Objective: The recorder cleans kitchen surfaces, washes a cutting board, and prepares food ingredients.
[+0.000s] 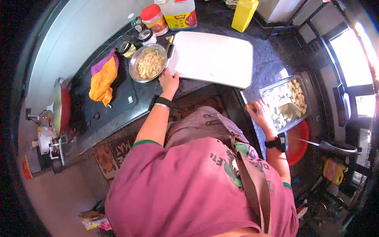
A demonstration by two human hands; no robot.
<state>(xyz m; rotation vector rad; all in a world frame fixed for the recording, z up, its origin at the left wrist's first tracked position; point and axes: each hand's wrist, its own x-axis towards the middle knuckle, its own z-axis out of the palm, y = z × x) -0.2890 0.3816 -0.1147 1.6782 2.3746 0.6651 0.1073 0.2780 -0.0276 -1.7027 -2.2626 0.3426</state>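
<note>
My left hand (169, 84) is at the near left corner of a white cutting board (213, 56), its fingers apart and fingertips by the edge. Just beyond those fingertips stands a metal bowl (133, 67) of pale, shredded-looking food (150, 64). One small crumb lies near the board's front edge. To the right, my right hand (260, 114) is blurred, fingers curled, beside a shallow rectangular tray (281, 79). Whether its fingertips hold something small cannot be made out. Pale chunks of food (297, 91) lie in the tray, with a rounded, shiny object (288, 110) among them.
Behind the bowl are jars (147, 37), a red-lidded tub (154, 20) and a large jug (180, 16). A yellow container (244, 16) stands at the back. Orange cloth (103, 80) lies left, near a red pan (62, 109). Right are a red basin (299, 148) and a faucet-like fixture (337, 147).
</note>
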